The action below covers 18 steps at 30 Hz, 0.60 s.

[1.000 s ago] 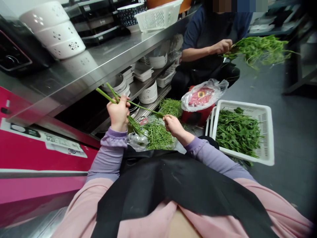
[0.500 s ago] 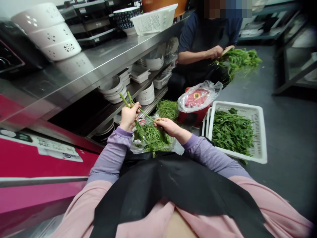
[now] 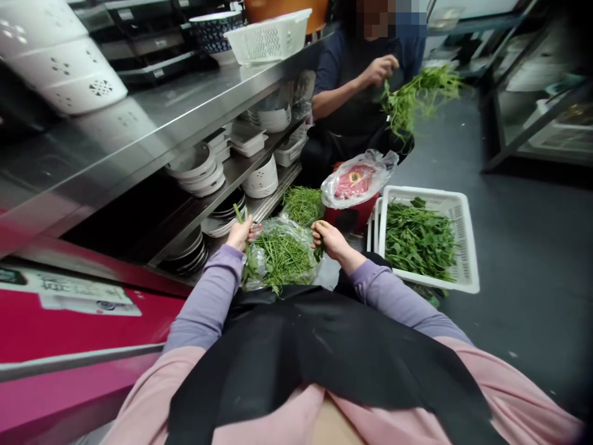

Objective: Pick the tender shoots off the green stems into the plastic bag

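Note:
My left hand (image 3: 239, 235) is closed around leafy green stems (image 3: 250, 266); their cut ends stick up above the fingers and the leaves hang below. Apart from it, my right hand (image 3: 330, 238) pinches a small tuft of green leaves (image 3: 319, 252). Between and below both hands lies a clear plastic bag (image 3: 303, 233) heaped with thin green stems (image 3: 282, 256). To the right, a white plastic basket (image 3: 467, 247) holds a pile of leafy greens (image 3: 417, 241).
A red container (image 3: 354, 213) with a plastic-wrapped top stands beyond my right hand, beside more greens (image 3: 303, 205). Farther back, a co-worker (image 3: 352, 93) holds a bunch of greens (image 3: 421, 99). Metal shelving (image 3: 185, 117) with white bowls (image 3: 204, 176) runs along the left.
My hands have moved apart; the long stem that stretched between them no longer does, and the right hand now holds a leafy tuft. The co-worker's hand has risen. The view has shifted slightly right.

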Available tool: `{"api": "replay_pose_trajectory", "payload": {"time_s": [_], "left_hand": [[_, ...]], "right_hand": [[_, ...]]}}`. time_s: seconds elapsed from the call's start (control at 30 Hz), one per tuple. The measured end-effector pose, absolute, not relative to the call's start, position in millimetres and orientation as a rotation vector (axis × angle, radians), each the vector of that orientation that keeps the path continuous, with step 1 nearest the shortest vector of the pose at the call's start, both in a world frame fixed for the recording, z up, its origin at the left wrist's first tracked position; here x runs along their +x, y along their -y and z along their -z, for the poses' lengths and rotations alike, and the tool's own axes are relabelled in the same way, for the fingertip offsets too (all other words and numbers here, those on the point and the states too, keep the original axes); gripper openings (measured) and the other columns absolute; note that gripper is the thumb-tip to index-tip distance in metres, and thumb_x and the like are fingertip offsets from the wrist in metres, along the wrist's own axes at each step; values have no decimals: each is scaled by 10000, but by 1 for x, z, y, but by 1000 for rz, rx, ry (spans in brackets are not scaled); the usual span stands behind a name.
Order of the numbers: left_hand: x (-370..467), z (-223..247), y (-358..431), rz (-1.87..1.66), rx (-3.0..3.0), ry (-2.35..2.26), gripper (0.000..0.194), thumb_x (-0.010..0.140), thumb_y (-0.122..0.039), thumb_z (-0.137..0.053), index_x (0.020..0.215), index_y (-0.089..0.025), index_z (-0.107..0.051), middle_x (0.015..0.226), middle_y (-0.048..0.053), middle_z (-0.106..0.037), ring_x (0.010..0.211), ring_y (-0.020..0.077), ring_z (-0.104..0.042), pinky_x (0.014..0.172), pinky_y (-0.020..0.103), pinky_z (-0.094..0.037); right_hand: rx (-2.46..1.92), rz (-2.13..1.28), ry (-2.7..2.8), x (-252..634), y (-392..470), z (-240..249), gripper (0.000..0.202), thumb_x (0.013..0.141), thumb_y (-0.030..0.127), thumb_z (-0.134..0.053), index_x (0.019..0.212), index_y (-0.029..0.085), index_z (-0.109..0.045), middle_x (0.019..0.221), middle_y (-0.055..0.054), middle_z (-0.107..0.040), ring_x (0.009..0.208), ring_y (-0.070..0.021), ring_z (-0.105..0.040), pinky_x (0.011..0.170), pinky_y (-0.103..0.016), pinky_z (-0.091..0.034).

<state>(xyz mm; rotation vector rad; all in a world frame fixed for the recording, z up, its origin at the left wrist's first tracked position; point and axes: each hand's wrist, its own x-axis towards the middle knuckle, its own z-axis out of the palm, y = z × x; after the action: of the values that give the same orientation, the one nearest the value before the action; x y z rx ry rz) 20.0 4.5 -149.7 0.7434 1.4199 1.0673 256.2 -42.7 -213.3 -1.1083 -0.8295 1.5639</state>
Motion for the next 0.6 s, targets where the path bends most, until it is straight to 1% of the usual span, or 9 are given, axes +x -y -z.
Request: {"api": "replay_pose_trajectory", "payload": {"time_s": [0.07, 0.1, 0.13, 0.23, 0.3, 0.37, 0.4, 0.47, 0.6], "left_hand": [[28, 140, -11, -1057, 678, -1343, 314, 913, -391, -505, 760, -120, -550, 425, -54, -376, 306, 55, -309, 336, 180, -258], [34, 131, -14, -1043, 668, -1234, 348, 941, -395, -439, 784, -110, -563, 449, -43, -386, 329, 63, -342, 354, 185, -298], [40, 121, -16, -1048, 670, -1149, 352, 953, -369, -414, 781, -104, -569, 469, -36, -389, 349, 66, -366, 369, 186, -320], [61, 92, -15, -1099, 673, -1032, 335, 956, -309, -414, 736, -102, -560, 502, -32, -391, 391, 62, -399, 415, 186, -373], [73, 80, -10, -1176, 670, -1031, 332, 958, -304, -419, 722, -110, -549, 500, -41, -375, 398, 56, -397, 437, 183, -392], [82, 76, -5, -1263, 683, -1044, 318, 951, -324, -444, 733, -120, -554, 501, -49, -365, 401, 54, -398, 459, 186, -414], [85, 76, -3, -1292, 701, -1048, 309, 941, -341, -467, 742, -124, -562, 505, -51, -364, 404, 55, -404, 464, 189, -421], [87, 79, 0, -1309, 763, -1062, 308, 910, -382, -524, 745, -127, -577, 506, -54, -353, 405, 58, -404, 440, 183, -400], [77, 84, 1, -1259, 939, -1071, 318, 841, -417, -622, 716, -130, -565, 494, -75, -301, 351, 24, -272, 339, 153, -200]], "right_hand": [[-1097, -1588, 1012, 245, 47, 199, 367, 662, 470, -688, 792, 197, -480, 491, 107, -331, 402, -48, -286, 421, -204, -291], [-1115, -1581, 1123, 238, 48, 190, 369, 654, 467, -699, 800, 186, -509, 484, 104, -333, 400, -47, -272, 414, -205, -257], [-1127, -1554, 1247, 230, 49, 182, 364, 659, 460, -697, 818, 171, -544, 487, 94, -356, 407, -47, -274, 419, -208, -237], [-1138, -1328, 1582, 212, 53, 159, 337, 680, 425, -679, 848, 139, -624, 548, 57, -454, 479, -58, -333, 485, -219, -265], [-1149, -1129, 1674, 205, 55, 150, 291, 677, 397, -681, 799, 137, -634, 588, 41, -493, 544, -72, -376, 537, -226, -295], [-1148, -1050, 1675, 202, 57, 145, 263, 668, 379, -686, 755, 139, -621, 602, 36, -504, 578, -80, -397, 560, -229, -309], [-1131, -1079, 1653, 203, 58, 145, 259, 670, 377, -684, 743, 141, -609, 601, 37, -500, 576, -79, -397, 557, -228, -311], [-1073, -1277, 1560, 207, 58, 145, 271, 671, 388, -679, 744, 150, -574, 570, 52, -464, 522, -67, -372, 511, -221, -297], [-919, -1763, 1242, 226, 55, 149, 321, 663, 396, -693, 805, 187, -496, 494, 104, -333, 394, -41, -252, 394, -194, -198]]}}
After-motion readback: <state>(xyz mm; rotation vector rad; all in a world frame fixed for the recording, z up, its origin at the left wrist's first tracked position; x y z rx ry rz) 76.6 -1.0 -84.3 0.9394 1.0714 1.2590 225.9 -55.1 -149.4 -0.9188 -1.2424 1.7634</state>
